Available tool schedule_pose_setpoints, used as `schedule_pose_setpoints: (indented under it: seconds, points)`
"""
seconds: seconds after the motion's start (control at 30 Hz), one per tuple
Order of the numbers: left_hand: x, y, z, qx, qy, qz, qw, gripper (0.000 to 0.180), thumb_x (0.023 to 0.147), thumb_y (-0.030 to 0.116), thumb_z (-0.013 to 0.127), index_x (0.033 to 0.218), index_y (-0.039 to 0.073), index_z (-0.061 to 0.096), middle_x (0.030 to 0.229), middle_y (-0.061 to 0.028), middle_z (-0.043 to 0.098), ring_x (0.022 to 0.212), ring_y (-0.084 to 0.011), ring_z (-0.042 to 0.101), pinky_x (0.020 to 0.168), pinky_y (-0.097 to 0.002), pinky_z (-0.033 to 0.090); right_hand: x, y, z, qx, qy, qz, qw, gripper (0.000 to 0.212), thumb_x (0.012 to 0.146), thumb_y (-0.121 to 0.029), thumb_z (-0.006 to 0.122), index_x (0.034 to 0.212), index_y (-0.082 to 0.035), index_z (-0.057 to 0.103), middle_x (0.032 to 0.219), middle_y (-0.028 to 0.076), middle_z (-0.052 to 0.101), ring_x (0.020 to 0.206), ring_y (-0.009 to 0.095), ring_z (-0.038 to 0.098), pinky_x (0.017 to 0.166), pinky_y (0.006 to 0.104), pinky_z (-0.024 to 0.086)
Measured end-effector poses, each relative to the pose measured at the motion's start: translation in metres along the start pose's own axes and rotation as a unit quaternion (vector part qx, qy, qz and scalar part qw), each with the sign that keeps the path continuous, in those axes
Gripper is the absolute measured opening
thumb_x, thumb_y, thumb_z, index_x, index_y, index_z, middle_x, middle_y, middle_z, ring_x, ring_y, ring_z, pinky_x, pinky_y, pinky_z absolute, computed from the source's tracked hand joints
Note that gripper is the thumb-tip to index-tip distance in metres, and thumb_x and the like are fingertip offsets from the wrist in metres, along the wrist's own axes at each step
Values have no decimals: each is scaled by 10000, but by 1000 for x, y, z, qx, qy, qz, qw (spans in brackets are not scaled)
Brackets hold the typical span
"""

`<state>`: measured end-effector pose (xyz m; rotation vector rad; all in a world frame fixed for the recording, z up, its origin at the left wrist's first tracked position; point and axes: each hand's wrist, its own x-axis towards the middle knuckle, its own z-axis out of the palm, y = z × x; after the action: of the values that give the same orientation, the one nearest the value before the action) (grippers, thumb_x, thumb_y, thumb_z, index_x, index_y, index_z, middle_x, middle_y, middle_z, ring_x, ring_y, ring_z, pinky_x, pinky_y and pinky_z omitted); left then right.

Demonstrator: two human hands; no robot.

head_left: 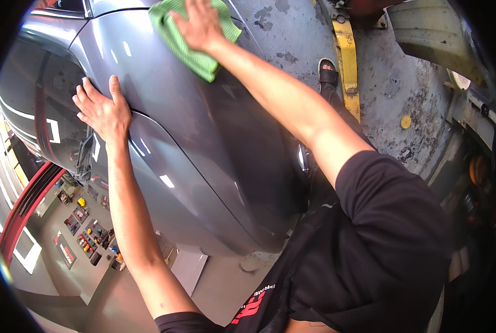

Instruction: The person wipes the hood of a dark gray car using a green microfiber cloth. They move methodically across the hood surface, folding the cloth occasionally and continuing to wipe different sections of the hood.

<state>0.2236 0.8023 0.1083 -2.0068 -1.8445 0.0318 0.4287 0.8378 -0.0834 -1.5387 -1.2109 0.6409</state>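
A glossy grey car body [165, 127] fills the upper left and middle of the head view, with a curved seam between two of its panels. My right hand [197, 26] lies flat on a green ribbed cloth [203, 61], pressing it against the upper part of the bodywork. Its fingers are stretched out, and the tips are near the top edge of the picture. My left hand [105, 111] rests open on the car beside the dark glass [42, 94], thumb spread from the fingers. Only bare paintwork and glass edge are near that palm.
A yellow lift arm [347, 72] stands on the worn grey floor [392, 100], beside a sandalled foot [328, 72]. A yellow disc [406, 121] lies farther right. At the upper right is a grey panel [436, 41]. Tools [92, 236] and a red post [29, 208] are at lower left.
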Motion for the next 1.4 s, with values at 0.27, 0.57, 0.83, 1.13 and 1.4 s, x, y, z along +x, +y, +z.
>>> schedule_pose_setpoints:
  seconds: [0.27, 0.57, 0.83, 1.13, 1.4]
  points:
    - [2, 0, -2, 8, -8, -2, 1000, 866, 1013, 708, 379, 1608, 85, 286, 1668, -217, 220, 1578, -396, 108, 1246, -628, 107, -243, -63, -164, -22, -378, 60, 924, 1008, 939, -560, 600, 1622, 33, 153, 1698, 279, 61, 1582, 446, 52, 1263, 586, 73]
    - [0, 0, 2, 19, -8, -3, 1000, 847, 1011, 696, 395, 1604, 98, 304, 1663, -212, 249, 1572, -395, 145, 1237, -637, 130, -36, -21, -26, 119, -63, 106, 985, 1063, 952, -696, 486, 1595, 90, 170, 1674, 317, 144, 1571, 436, 126, 1280, 532, 73]
    - [3, 1, 6, 1, -15, 9, 1000, 836, 1026, 674, 382, 1618, 93, 276, 1681, -201, 228, 1575, -388, 151, 1237, -637, 119, -206, -70, -125, 66, -341, -55, 936, 817, 977, -394, 608, 1643, -109, 231, 1719, 212, 102, 1577, 432, 133, 1234, 657, 107]
    - [-1, 1, 5, -9, -12, 29, 999, 851, 1029, 674, 384, 1617, 70, 262, 1670, -229, 232, 1567, -405, 159, 1242, -612, 125, -80, -15, -60, 214, -59, 106, 969, 671, 1057, -465, 425, 1529, 12, 422, 1630, 229, 359, 1543, 376, 281, 1261, 583, 104]
    - [2, -1, 7, 0, -26, 29, 999, 844, 1033, 648, 414, 1610, 51, 264, 1662, -232, 247, 1558, -399, 175, 1248, -573, 132, -189, -15, -122, 107, -172, 131, 970, 618, 1047, -364, 501, 1542, -2, 419, 1657, 165, 339, 1542, 444, 223, 1240, 555, 177]
